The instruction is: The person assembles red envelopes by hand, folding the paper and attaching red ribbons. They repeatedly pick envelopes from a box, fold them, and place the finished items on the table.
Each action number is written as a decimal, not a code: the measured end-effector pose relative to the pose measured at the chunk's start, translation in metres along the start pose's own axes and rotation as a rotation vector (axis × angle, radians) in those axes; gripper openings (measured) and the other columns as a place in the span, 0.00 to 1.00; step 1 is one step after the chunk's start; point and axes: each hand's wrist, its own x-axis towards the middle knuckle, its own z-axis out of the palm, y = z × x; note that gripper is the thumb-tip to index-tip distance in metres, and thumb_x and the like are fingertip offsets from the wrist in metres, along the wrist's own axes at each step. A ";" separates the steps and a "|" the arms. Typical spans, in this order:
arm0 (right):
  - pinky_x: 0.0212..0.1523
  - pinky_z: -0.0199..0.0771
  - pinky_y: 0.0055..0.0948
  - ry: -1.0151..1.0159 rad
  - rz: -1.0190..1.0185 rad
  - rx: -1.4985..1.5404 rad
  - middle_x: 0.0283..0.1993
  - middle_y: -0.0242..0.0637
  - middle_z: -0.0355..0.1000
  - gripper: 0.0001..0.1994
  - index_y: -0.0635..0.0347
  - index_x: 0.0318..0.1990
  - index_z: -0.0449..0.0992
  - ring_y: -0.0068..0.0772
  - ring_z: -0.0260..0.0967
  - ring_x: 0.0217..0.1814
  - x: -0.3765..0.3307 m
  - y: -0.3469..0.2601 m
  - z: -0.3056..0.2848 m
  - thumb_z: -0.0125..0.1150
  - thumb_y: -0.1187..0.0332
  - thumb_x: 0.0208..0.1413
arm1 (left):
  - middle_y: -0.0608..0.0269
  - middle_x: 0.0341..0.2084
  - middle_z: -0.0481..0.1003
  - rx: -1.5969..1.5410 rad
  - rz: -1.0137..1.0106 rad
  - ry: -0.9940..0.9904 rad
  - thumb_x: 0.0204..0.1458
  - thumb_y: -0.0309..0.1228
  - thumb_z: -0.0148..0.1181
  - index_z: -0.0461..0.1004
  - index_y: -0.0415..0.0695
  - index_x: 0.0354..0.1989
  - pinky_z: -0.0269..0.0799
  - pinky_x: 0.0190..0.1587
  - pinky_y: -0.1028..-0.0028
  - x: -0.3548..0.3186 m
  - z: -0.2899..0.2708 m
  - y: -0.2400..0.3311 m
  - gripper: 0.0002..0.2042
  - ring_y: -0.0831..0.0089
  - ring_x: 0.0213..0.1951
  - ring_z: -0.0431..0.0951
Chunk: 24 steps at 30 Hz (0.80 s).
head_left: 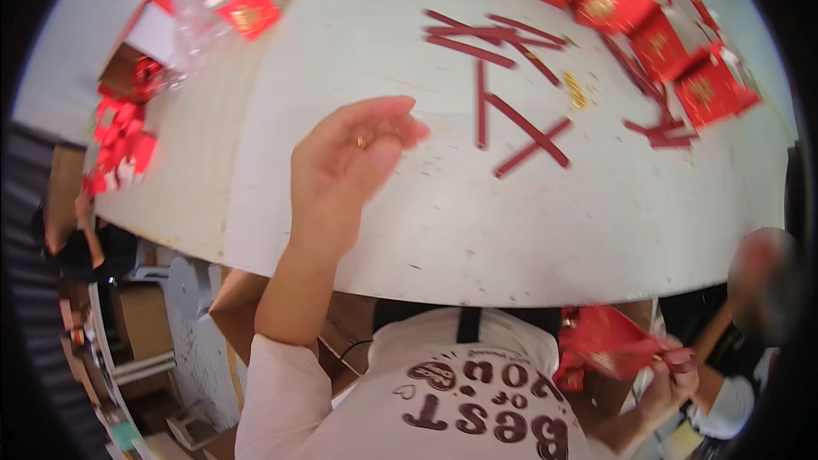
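Above the near part of the white table, my left hand is curled, with its thumb bent in toward the fingers. A small gold piece shows in its palm. Down beside my body, below the table edge, my right hand grips a red ribbon-like strip. Against it hangs a crumpled red bag or wrap; motion blurs how the two join. Several dark red strips lie crossed on the table past my left hand. Next to them is a small heap of gold pieces.
Red gift boxes with gold print line the far right, with more dark red strips beside them. At the left stand an open carton, clear plastic and red items. Other people are at both sides. Cardboard boxes fill shelves lower left.
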 end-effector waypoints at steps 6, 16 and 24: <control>0.42 0.69 0.26 0.219 0.613 -0.641 0.34 0.39 0.75 0.11 0.72 0.41 0.75 0.29 0.69 0.37 -0.100 0.102 -0.130 0.52 0.75 0.52 | 0.55 0.42 0.75 0.941 0.060 0.478 0.49 0.29 0.61 0.72 0.38 0.49 0.67 0.47 0.70 0.106 -0.152 -0.032 0.18 0.72 0.46 0.72; 0.47 0.70 0.32 -0.126 0.344 -0.857 0.41 0.46 0.76 0.13 0.69 0.43 0.75 0.39 0.72 0.44 -0.096 0.145 -0.099 0.58 0.72 0.49 | 0.48 0.66 0.42 1.770 -0.300 0.630 0.45 0.34 0.62 0.63 0.53 0.58 0.57 0.58 0.50 0.223 -0.264 -0.027 0.28 0.40 0.64 0.47; 0.40 0.74 0.33 -0.559 0.179 -0.450 0.36 0.51 0.74 0.13 0.70 0.35 0.75 0.43 0.72 0.39 0.058 -0.011 0.066 0.65 0.82 0.37 | 0.43 0.64 0.49 1.230 0.462 0.025 0.40 0.13 0.59 0.73 0.42 0.29 0.60 0.57 0.59 0.102 -0.158 -0.014 0.10 0.48 0.63 0.55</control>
